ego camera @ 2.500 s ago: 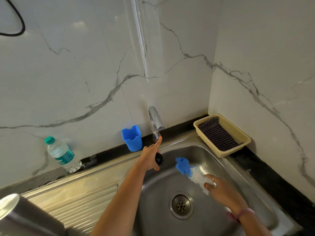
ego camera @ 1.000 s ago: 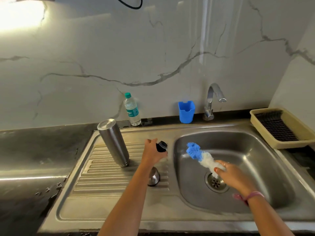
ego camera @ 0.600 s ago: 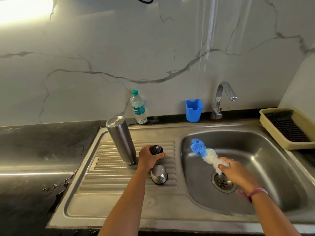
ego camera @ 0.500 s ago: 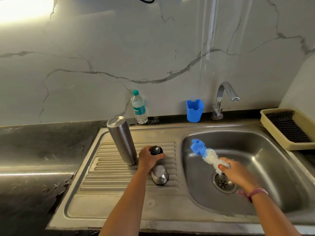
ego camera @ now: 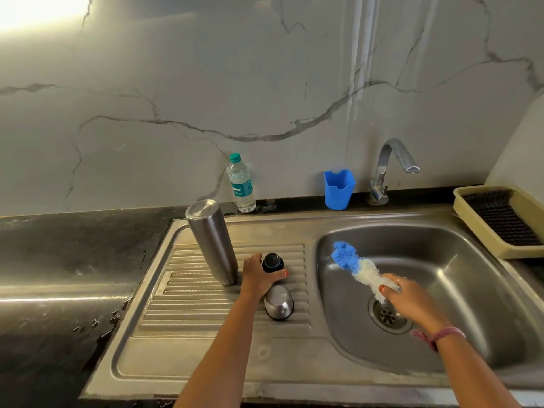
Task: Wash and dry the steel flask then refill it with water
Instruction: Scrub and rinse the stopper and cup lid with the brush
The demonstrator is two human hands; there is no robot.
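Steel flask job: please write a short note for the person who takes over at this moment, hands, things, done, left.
Left hand grips the black stopper at the draining board. Right hand holds the bottle brush over the sink.
Steel flask stands upside down on the draining board; its steel cap sits beside the left hand.
Done: flask set to drain.
Left: put brush away, dry flask with the cloth in the basket, refill; a water bottle stands behind.

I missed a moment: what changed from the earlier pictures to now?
The left hand carried the black stopper from under the tap to the drainboard, beside the steel cap, and still grips it. The right hand still holds the brush over the basin; the flask stays inverted.
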